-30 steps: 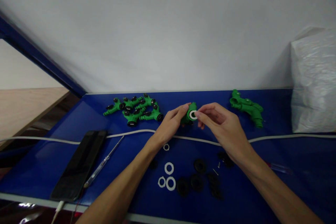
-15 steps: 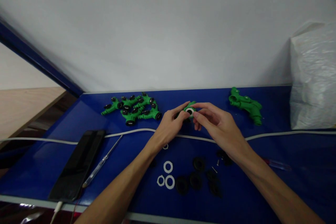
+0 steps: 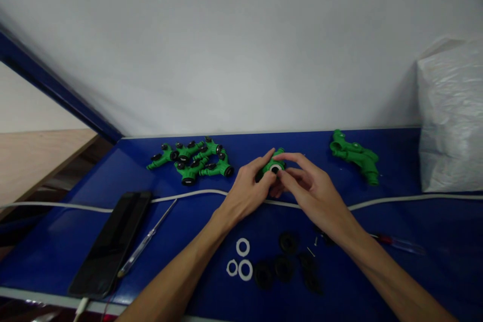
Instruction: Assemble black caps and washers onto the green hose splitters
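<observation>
Between my hands is a green plastic hose splitter [image 3: 278,157], its round mouth turned towards me with a white ring [image 3: 275,166] in it. My left hand [image 3: 251,179] is closed round the splitter's left side, thumb at the mouth's lower edge. On the other side, my right hand [image 3: 311,181] pinches at the ring, thumb low on the rim and index finger over the top. The fingers cover much of the splitter. Nearer me lie loose white rings [image 3: 245,270] and several black rings [image 3: 288,243].
Several green splitters with black knobs [image 3: 188,172] stand at the back left. Stacked green bodies [image 3: 354,155] lie right, near a plastic bag [image 3: 451,121]. A white cable [image 3: 196,193] crosses the blue table. A phone [image 3: 111,244], screwdrivers [image 3: 149,239] and small screws [image 3: 310,251] lie around.
The white ring now sits deeper in the splitter's mouth, and less of it shows. My right thumb has moved in against the ring. The view has tilted slightly.
</observation>
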### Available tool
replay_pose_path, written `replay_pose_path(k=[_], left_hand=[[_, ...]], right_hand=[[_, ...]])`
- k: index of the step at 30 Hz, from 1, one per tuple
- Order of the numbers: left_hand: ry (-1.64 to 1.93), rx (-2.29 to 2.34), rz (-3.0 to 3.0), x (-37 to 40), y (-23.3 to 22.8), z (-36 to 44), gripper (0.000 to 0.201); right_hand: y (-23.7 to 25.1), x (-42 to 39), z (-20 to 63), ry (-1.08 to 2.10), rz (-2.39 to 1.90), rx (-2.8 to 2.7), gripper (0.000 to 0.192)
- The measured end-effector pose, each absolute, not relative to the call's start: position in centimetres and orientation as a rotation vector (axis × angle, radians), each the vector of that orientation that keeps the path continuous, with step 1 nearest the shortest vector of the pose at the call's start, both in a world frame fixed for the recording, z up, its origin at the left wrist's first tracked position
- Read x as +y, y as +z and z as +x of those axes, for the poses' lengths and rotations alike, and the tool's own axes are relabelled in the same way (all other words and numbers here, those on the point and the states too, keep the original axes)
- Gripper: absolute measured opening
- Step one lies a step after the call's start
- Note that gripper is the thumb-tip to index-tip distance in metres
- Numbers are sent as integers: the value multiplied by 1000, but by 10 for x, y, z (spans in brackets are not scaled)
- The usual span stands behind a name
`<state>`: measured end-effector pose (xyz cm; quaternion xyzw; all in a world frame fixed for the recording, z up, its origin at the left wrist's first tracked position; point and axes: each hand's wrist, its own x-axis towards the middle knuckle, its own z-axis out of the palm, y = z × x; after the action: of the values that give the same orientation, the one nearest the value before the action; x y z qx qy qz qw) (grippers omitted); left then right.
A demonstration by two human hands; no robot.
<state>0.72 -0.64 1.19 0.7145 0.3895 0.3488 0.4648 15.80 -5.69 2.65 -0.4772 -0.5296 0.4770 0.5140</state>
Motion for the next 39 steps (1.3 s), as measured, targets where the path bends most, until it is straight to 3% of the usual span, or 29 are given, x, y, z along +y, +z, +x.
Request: replay_pose_path(k=[19, 39], left_hand=[[870, 968, 1743, -12, 16, 9, 58], [893, 877, 1612, -3, 14, 7, 57]], right_hand=[[27, -60, 155, 1020, -1174, -1335, 21], [25, -59, 155, 1052, -1147, -1346, 33]])
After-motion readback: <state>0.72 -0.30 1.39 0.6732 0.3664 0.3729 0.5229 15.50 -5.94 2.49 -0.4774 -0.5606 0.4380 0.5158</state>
